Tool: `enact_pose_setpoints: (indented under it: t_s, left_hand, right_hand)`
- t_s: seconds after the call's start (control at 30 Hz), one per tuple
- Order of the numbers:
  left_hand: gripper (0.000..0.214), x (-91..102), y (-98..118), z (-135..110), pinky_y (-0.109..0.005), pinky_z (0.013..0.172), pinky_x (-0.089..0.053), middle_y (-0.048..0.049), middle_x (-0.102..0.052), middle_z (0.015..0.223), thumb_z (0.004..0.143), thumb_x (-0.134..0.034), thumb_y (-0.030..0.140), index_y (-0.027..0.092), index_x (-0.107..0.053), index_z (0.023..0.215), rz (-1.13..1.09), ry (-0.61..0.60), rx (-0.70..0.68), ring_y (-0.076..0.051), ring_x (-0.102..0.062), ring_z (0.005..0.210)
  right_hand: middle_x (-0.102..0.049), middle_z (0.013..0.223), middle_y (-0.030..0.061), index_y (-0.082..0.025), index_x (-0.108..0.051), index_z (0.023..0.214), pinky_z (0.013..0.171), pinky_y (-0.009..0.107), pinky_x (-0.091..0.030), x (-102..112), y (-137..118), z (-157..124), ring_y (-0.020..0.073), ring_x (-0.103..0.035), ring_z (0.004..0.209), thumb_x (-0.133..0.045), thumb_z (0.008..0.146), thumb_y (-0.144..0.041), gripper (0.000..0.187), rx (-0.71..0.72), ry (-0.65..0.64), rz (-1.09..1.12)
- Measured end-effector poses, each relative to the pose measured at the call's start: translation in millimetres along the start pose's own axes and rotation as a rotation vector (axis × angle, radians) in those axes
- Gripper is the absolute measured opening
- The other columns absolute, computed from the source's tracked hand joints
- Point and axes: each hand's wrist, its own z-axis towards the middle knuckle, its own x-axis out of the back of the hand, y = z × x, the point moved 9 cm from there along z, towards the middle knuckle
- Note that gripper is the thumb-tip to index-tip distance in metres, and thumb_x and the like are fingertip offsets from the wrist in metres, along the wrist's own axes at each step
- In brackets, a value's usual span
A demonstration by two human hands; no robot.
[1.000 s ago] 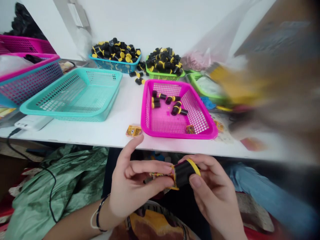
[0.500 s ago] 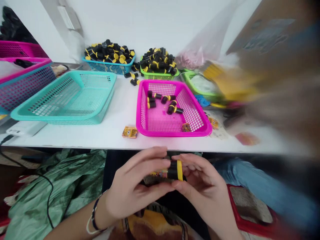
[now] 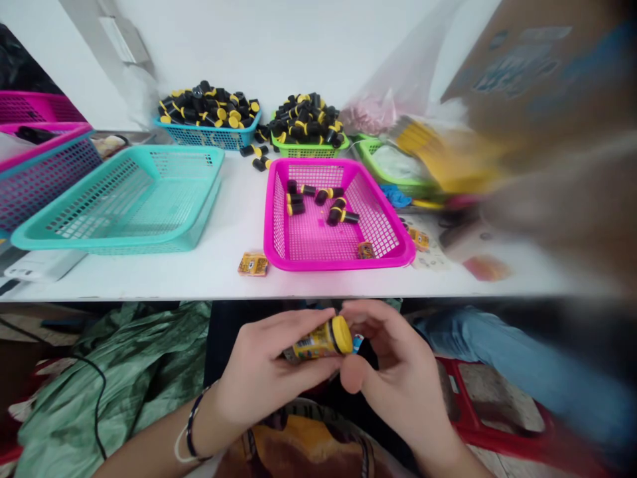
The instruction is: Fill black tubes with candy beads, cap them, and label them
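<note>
Since a label [image 3: 312, 345] already wraps the yellow-capped tube [image 3: 340, 334], the left hand [image 3: 266, 365] and right hand [image 3: 398, 372] clamp it between them.

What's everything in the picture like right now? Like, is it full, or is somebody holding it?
Left hand, gripping the tube
Yellow-capped tube, wrapped in a printed label
Right hand, curled beside the cap, touching it or not unclear
Pink basket, holding a few tubes
Blue basket, heaped with tubes
Green basket, heaped with tubes
Printed label, lying flat

light: bright, even | shadows: faint | blur: right side smeared | left hand [image 3: 263, 368]: sharp
</note>
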Motion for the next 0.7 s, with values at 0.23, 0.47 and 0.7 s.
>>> enact_pose_setpoints:
  t_s: [0.23, 0.47, 0.7]
  left_hand:
    - [0.038, -19.8, -46.0, -9.5, -0.013, 0.081, -0.057, 0.0065, -0.078, 0.100, 0.076, -0.081, 0.013, 0.034, -0.076, 0.108, -0.735, 0.026, 0.494, -0.008, -0.073, 0.085]
    - [0.038, -42.5, -47.5, -14.0, -0.016, 0.079, -0.055, -0.0009, -0.075, 0.096, 0.076, -0.081, 0.014, 0.020, -0.071, 0.112, -1.001, -0.037, 0.581, -0.009, -0.069, 0.083]
    - [0.074, -70.8, -30.5, -20.4, -0.017, 0.059, -0.051, 0.0052, -0.064, 0.072, 0.080, -0.079, 0.032, 0.026, -0.025, 0.130, -1.148, -0.433, 0.653, -0.008, -0.062, 0.059]
  right_hand:
    - [-0.060, 0.130, 0.0114, -0.012, -0.048, 0.137, 0.115, 0.024, -0.039, -21.3, -41.0, -12.1, 0.0163, -0.051, 0.130, -0.072, 0.086, -0.021, 0.057, 0.519, -0.104, -0.431]
    - [-0.058, 0.130, 0.0145, -0.010, -0.050, 0.132, 0.114, 0.034, -0.043, -27.3, -32.5, -9.6, 0.0206, -0.050, 0.130, -0.071, 0.082, -0.011, 0.055, 0.488, -0.051, -0.416]
    - [-0.061, 0.124, 0.0147, -0.009, -0.049, 0.130, 0.112, 0.038, -0.045, -35.4, -40.6, -13.0, 0.0234, -0.052, 0.126, -0.072, 0.074, -0.007, 0.061, 0.532, -0.123, -0.340]
